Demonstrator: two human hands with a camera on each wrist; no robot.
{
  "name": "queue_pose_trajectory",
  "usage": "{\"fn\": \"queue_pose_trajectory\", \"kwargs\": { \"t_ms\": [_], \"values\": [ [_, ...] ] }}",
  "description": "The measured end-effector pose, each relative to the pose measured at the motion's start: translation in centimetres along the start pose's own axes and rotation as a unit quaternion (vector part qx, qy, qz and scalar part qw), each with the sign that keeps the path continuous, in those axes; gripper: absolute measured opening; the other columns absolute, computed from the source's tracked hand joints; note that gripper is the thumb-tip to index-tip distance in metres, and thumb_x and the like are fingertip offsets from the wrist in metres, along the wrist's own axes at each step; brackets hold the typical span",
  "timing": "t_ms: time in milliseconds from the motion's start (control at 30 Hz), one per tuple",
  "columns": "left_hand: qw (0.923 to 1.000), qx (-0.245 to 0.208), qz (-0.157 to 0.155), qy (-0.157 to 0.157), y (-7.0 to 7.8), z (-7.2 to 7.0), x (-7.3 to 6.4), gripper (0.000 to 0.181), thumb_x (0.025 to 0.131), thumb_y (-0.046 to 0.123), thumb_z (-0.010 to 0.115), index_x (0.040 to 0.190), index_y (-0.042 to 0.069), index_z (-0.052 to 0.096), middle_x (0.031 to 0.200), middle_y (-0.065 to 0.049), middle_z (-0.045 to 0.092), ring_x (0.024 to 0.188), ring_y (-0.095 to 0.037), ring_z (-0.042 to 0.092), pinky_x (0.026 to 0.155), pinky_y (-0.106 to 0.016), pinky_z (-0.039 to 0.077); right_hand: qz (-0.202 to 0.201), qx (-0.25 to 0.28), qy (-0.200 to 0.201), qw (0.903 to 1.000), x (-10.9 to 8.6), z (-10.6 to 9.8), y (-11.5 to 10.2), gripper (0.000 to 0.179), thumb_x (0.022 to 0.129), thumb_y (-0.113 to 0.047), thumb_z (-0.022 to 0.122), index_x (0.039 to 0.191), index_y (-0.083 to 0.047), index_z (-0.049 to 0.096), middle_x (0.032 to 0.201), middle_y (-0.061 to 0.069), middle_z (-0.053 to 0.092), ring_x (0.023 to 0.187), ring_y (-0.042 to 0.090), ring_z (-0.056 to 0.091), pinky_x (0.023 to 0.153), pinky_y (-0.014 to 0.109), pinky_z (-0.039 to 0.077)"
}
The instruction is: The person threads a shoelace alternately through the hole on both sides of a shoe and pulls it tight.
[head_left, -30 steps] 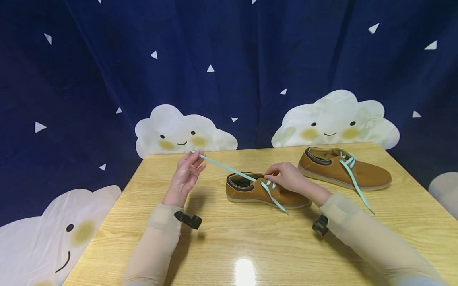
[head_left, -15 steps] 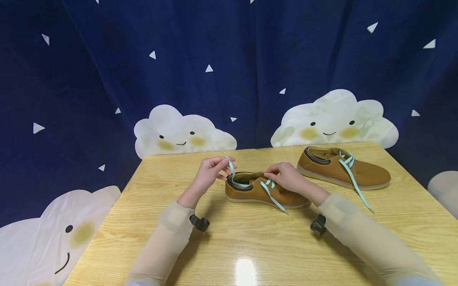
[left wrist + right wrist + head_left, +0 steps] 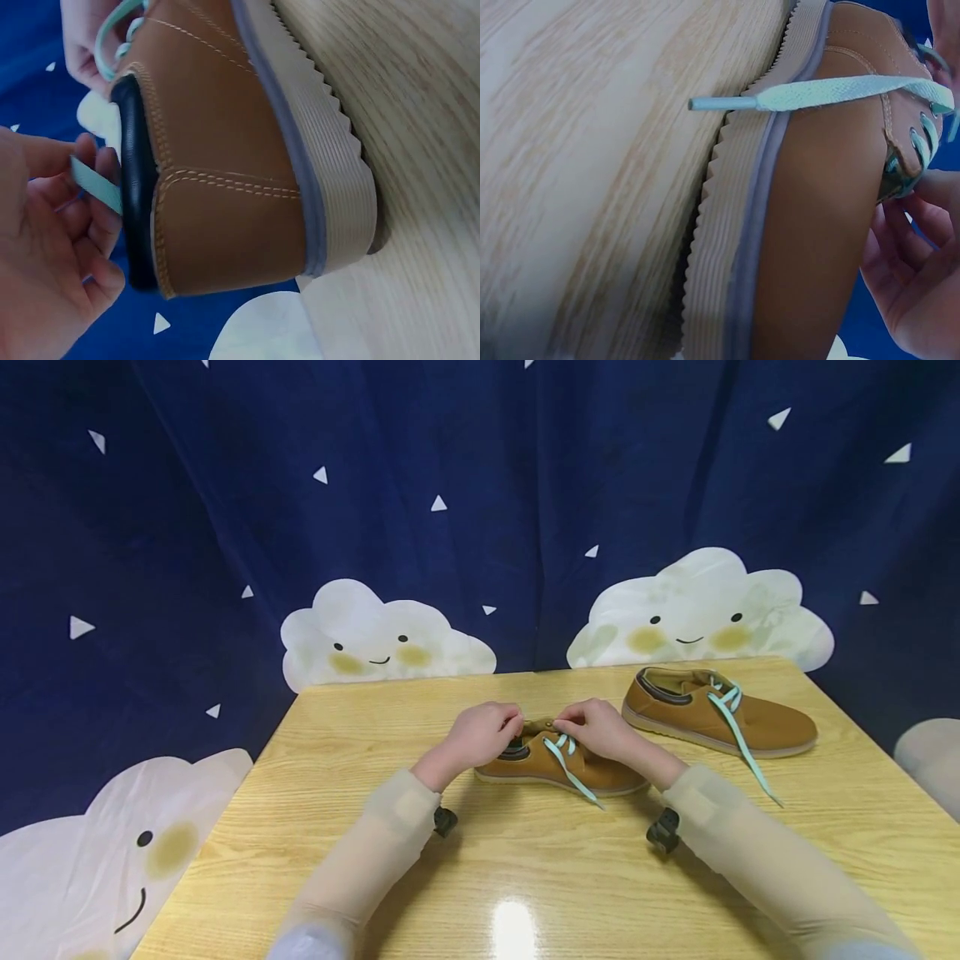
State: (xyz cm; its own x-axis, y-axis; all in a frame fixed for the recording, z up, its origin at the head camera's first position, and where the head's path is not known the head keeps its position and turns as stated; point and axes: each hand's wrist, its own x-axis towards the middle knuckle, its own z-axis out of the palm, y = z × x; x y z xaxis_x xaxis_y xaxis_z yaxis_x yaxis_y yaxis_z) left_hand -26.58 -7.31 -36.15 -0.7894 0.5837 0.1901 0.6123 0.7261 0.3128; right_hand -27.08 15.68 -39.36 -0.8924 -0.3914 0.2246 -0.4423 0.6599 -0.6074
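A brown lace-up shoe [image 3: 525, 767] stands on the table, its toe to the right, between both hands. My left hand [image 3: 483, 732] is over the shoe's opening and pinches a mint-green shoelace [image 3: 97, 184], whose held part runs down behind the dark padded collar [image 3: 137, 195]. With its fingertips my right hand [image 3: 603, 731] grips the far eyelet flap of the same shoe, beside the lacing [image 3: 922, 142]. The other lace end [image 3: 817, 94] hangs loose over the near side onto the table. In the head view my left hand hides the lace it holds.
Behind and to the right stands a second brown shoe [image 3: 765, 720], with a mint-green lace [image 3: 738, 739] trailing down its side. The wooden table [image 3: 420, 893] ends at a dark blue curtain [image 3: 480, 485] with cloud prints.
My left hand has moved right, from far left of the shoe to above its opening, bringing the lace along; the lace went from taut to slack. My right hand has stayed at the flap.
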Motion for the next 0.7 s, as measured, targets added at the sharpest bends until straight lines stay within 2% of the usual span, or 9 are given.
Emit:
{"fn": "queue_pose_trajectory", "kwargs": {
  "t_ms": [133, 367, 567, 700],
  "values": [
    [0.9983, 0.052, 0.014, -0.02, 0.0, 0.5, 0.9, 0.034, 0.103, 0.024, 0.047, 0.07, 0.019, 0.053, 0.063, 0.007, 0.049, 0.058, -0.013, 0.046, 0.056, -0.028, 0.036, 0.004, 0.008, -0.001, 1.0, 0.0, 0.0, -0.1, 0.016, 0.095, -0.017, 0.064, 0.093, -0.007, 0.076, 0.085, -0.001, 0.07, 0.079, 0.016, 0.064, 0.075, 0.038, 0.049],
    [0.9959, 0.055, 0.037, -0.061, 0.2, 1.1, 1.8, 0.035, 0.103, 0.025, 0.049, 0.069, 0.018, 0.051, 0.057, 0.005, 0.04, 0.052, -0.012, 0.041, 0.055, -0.026, 0.032, 0.009, 0.005, 0.0, 1.0, 0.0, 0.1, 0.1, 0.016, 0.096, -0.018, 0.064, 0.093, -0.007, 0.076, 0.085, 0.0, 0.07, 0.078, 0.016, 0.063, 0.074, 0.038, 0.05],
    [0.9953, 0.059, 0.019, -0.074, 0.6, 1.5, 2.4, 0.035, 0.103, 0.026, 0.05, 0.069, 0.017, 0.053, 0.058, 0.005, 0.044, 0.054, -0.013, 0.044, 0.058, -0.027, 0.035, 0.006, 0.008, 0.003, 0.9999, 0.0, 0.2, 0.3, 0.016, 0.095, -0.017, 0.064, 0.093, -0.007, 0.076, 0.085, -0.001, 0.07, 0.077, 0.015, 0.063, 0.073, 0.037, 0.05],
    [0.9959, 0.047, 0.009, -0.077, 0.8, 1.7, 2.6, 0.033, 0.103, 0.025, 0.05, 0.072, 0.018, 0.058, 0.06, 0.006, 0.05, 0.055, -0.012, 0.046, 0.059, -0.027, 0.038, 0.007, 0.013, 0.003, 0.9999, -0.1, 0.2, 0.3, 0.016, 0.095, -0.018, 0.064, 0.093, -0.007, 0.076, 0.084, -0.001, 0.07, 0.076, 0.014, 0.062, 0.072, 0.036, 0.049]
  ]
}}
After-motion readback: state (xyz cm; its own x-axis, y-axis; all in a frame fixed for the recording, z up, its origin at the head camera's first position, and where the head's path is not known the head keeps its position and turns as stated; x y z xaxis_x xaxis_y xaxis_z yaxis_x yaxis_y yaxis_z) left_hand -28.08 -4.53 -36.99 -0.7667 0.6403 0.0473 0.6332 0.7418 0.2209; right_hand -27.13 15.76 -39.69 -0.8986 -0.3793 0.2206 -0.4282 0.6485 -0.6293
